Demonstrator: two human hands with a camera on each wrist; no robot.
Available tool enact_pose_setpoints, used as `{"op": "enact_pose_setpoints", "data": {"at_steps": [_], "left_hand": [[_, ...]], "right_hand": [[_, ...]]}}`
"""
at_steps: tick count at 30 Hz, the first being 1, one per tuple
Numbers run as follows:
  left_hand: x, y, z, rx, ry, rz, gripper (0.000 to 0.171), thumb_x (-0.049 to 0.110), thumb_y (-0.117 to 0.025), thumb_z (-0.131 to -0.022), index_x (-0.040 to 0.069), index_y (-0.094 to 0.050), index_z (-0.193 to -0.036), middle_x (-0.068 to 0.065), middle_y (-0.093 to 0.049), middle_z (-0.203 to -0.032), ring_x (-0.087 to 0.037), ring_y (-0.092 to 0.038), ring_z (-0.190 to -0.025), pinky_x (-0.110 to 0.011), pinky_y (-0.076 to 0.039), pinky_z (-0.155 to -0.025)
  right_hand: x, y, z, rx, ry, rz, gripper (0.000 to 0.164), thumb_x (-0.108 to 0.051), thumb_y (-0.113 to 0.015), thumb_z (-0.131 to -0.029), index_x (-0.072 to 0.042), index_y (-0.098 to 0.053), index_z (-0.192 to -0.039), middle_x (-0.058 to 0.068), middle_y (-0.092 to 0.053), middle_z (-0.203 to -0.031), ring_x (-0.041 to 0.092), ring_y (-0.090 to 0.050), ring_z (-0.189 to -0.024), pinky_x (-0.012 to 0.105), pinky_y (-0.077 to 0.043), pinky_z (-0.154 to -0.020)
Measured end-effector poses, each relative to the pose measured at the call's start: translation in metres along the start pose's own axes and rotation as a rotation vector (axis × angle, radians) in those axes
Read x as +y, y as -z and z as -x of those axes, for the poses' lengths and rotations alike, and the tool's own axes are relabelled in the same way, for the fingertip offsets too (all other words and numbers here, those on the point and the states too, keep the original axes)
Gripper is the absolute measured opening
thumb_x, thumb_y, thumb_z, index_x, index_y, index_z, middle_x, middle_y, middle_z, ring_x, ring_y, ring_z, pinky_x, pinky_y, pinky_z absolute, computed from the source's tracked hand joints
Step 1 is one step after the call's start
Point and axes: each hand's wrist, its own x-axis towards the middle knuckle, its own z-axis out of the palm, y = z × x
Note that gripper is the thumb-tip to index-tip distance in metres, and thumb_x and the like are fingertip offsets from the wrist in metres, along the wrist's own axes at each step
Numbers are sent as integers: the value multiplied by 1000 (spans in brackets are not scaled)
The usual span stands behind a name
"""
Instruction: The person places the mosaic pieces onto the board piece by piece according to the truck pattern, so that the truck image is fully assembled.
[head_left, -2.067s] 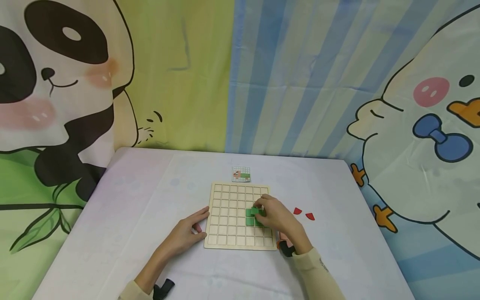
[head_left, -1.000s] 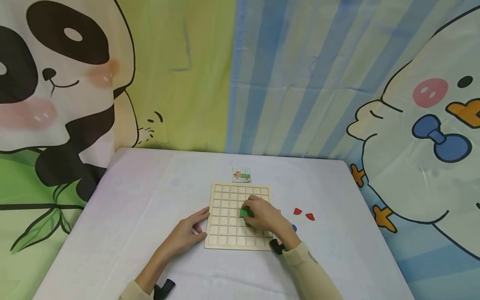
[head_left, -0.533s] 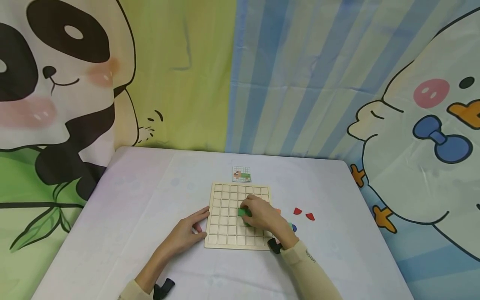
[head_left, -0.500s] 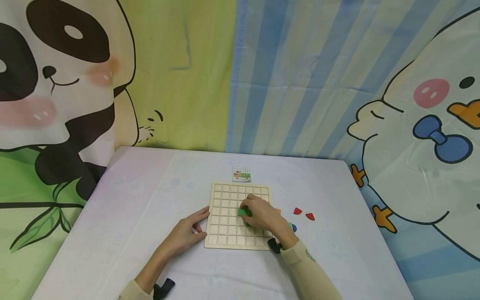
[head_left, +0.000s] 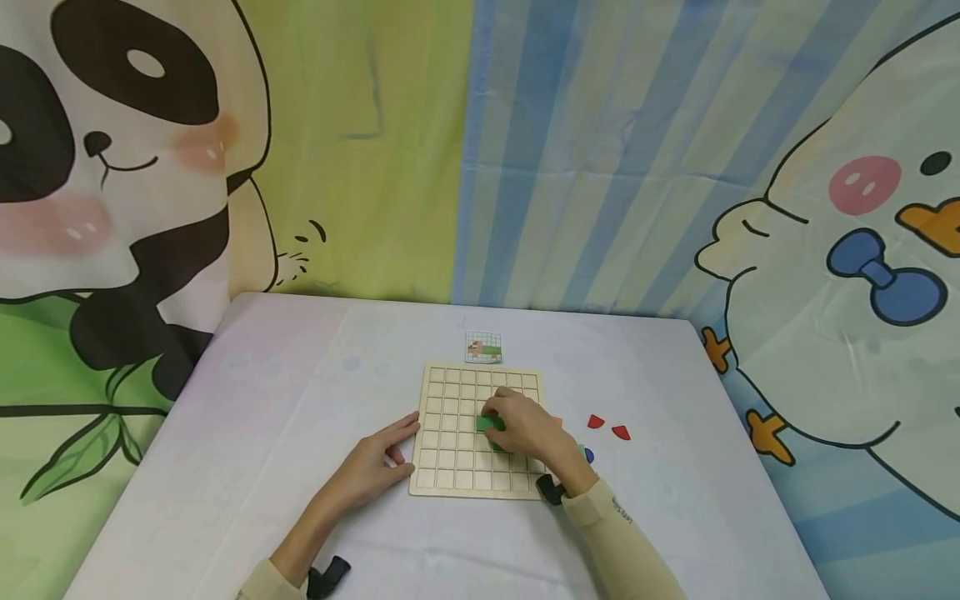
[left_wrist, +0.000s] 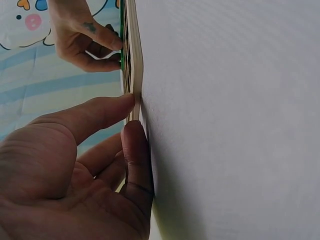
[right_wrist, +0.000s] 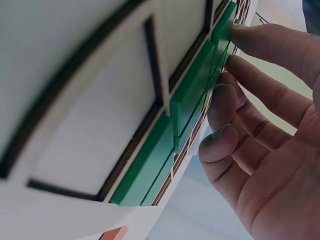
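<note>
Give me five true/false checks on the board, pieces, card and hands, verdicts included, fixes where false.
1. The left hand touches the board's left edge. True.
2. The card lies on the board. False: the card lies on the table, just beyond the board's far edge.
3. The right hand touches a green piece. True.
4. Only one green piece is on the board. False: the right wrist view shows several there.
5. Two red pieces lie to the right of the board. True.

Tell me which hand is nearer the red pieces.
Right. The right hand is over the board, left of the red pieces; the left hand touches the board's left edge.
</note>
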Motion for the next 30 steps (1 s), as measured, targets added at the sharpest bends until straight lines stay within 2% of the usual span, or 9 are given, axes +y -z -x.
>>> {"op": "enact_pose_setpoints", "data": {"at_steps": [8, 13, 19, 26, 30], "left_hand": [[0, 0, 0, -8, -9, -2, 72, -2, -78, -89, 4, -52, -155, -1, -43, -170, -5, -53, -77, -22, -49, -63], [0, 0, -1, -11, -10, -7, 72, -2, -78, -89, 4, -52, -155, 0, -43, -170, -5, -54, -77, -21, -49, -63], [1, 0, 0, -8, -4, -6, 71, -2, -78, -89, 5, -53, -155, 0, -44, -170, -6, -54, -77, -22, -49, -63], [0, 1, 0, -5, -2, -2, 72, -2, -78, -89, 5, -53, -155, 0, -44, -170, -6, -53, -77, -21, -48, -63], [0, 0, 0, -6, -6, -4, 71, -2, -78, -89, 5, -53, -155, 0, -44, -170, -5, -53, -77, -21, -49, -63]], "right_hand": [[0, 1, 1, -4, 13, -11, 25, -22, -79, -96, -10, -77, -118, 4, -69, -114, 13, -63, -91, 27, -55, -80], [1, 8, 5, 11, 26, -20, 27, -24, -76, -99, -8, -76, -120, 5, -71, -115, 18, -68, -98, 34, -59, -86], [11, 19, 16, 64, -29, -54, 28, -22, -76, -99, -5, -76, -121, 7, -72, -114, 22, -70, -100, 39, -60, -86], [29, 29, 30, 98, -105, -98, 25, -20, -76, -98, -8, -76, -120, 4, -72, -109, 9, -59, -81, 26, -54, -74], [36, 35, 38, 106, -141, -107, 27, -21, -76, -98, -8, -75, -122, 4, -72, -109, 9, -57, -78, 24, -52, -71]]}}
